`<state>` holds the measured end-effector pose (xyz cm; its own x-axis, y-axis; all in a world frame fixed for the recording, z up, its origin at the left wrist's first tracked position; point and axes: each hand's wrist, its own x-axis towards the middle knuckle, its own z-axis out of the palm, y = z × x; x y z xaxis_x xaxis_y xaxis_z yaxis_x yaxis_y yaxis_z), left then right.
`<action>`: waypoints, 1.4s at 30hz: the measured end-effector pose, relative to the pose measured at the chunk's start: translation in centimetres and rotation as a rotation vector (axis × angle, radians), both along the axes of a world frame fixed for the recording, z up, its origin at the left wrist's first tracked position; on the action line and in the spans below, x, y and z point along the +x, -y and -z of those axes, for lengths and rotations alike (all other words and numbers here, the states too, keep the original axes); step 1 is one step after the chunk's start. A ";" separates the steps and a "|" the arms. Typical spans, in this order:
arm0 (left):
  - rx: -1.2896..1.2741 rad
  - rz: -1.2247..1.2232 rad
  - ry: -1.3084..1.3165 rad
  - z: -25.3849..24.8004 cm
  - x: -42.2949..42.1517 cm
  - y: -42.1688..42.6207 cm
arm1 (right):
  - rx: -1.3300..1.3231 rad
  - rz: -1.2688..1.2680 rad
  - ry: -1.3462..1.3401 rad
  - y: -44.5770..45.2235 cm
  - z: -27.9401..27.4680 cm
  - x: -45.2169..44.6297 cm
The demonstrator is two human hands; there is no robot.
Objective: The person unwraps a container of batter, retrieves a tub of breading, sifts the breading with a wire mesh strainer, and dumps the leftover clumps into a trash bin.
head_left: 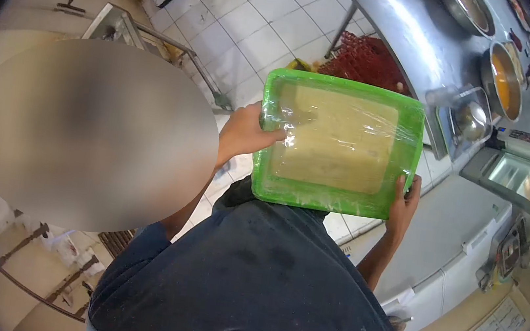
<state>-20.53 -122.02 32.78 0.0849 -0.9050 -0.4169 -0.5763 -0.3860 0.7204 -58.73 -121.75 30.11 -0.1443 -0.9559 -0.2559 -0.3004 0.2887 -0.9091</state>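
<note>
The left hand (246, 131) and right hand (403, 208) grip a film-wrapped green tub (327, 201), lying at their three and ten o'clock, long axis nine-to-three.

The green tub (324, 199) hides most fingertips of the left hand (246, 133).

A rectangular bright-green tray (297, 196) is filled with pale yellow contents (339, 155), over which clear plastic wrap (379, 121) is stretched, creased and glossy, from rim to rim. The tray is held in mid-air, gripped at its left and right sides, its covered top turned upward.
</note>
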 end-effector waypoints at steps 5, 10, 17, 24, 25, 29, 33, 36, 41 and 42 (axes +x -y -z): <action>-0.087 -0.065 0.226 0.5 9.5 7.1 | 0.019 -0.045 0.074 10.1 0.3 10.4; -0.118 -0.172 0.216 0.0 18.2 15.1 | -0.011 -0.043 0.089 17.9 -1.5 20.1; -0.081 -0.235 0.132 1.8 27.9 27.3 | -0.105 -0.053 -0.140 28.7 -2.4 30.8; -0.222 -0.070 0.159 3.4 36.3 41.1 | -0.108 0.204 -0.040 35.4 -3.7 40.8; -0.245 -0.034 0.178 3.6 36.9 43.2 | -0.092 0.230 -0.046 36.2 -3.4 41.4; -0.246 0.106 0.249 3.3 38.4 50.4 | -0.045 0.348 -0.060 38.9 -1.7 43.4; -0.224 0.242 0.219 2.9 38.7 57.8 | 0.013 0.434 -0.058 42.8 -1.6 45.1; -0.207 0.355 0.307 3.9 38.8 63.7 | -0.072 0.479 -0.175 46.5 1.6 44.7; -0.141 0.445 0.259 3.1 36.3 76.1 | 0.028 0.543 -0.221 57.6 4.9 41.3; -0.105 0.452 0.254 3.4 36.0 78.3 | 0.031 0.524 -0.148 59.7 5.4 40.6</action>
